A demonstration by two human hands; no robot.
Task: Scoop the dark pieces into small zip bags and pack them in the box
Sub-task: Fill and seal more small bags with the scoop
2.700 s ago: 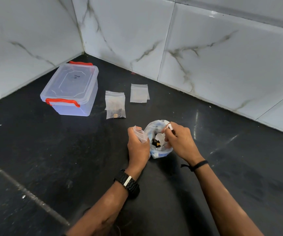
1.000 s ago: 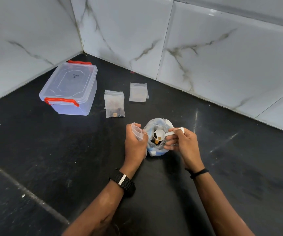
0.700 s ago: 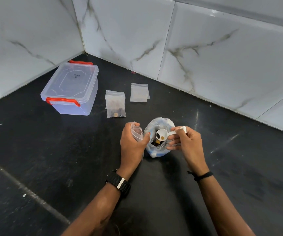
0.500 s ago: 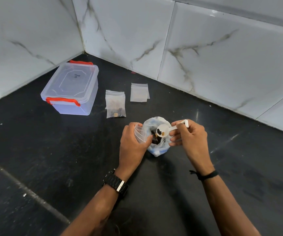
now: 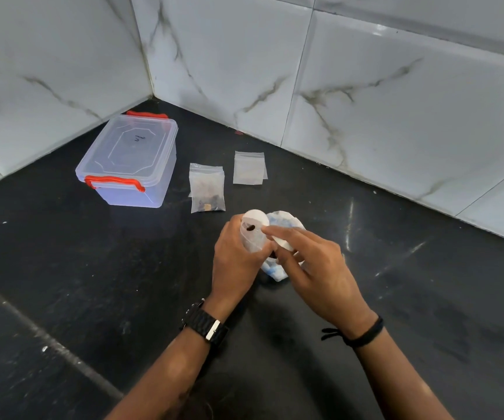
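Two hands work at the middle of a black stone counter, both mine as I watch through the head camera. My left hand (image 5: 236,256) is curled around one small clear zip bag (image 5: 252,237), holding it upright with its mouth facing up. My right hand (image 5: 314,265) pinches the handle of one white scoop (image 5: 256,219), tipped over the bag's mouth; one dark piece (image 5: 250,228) shows right at the opening. Just behind the hands, at about one o'clock from them, sits one crumpled white and blue supply bag (image 5: 284,218), mostly hidden by my fingers; how much is left in it I cannot tell.

At eleven o'clock from the hands lies one filled zip bag (image 5: 206,189), flat, with dark pieces at its lower end. At twelve o'clock lies what looks like a small stack of empty zip bags (image 5: 250,168); I cannot count them. At ten o'clock stands one clear plastic box (image 5: 129,160), lid on, with two red latches.

Two marble-tiled walls (image 5: 365,95) meet in a corner at twelve o'clock, closing the counter (image 5: 63,283) on the far left and far right. The box sits near the left wall. Open black surface spreads at three o'clock and from seven to nine o'clock.
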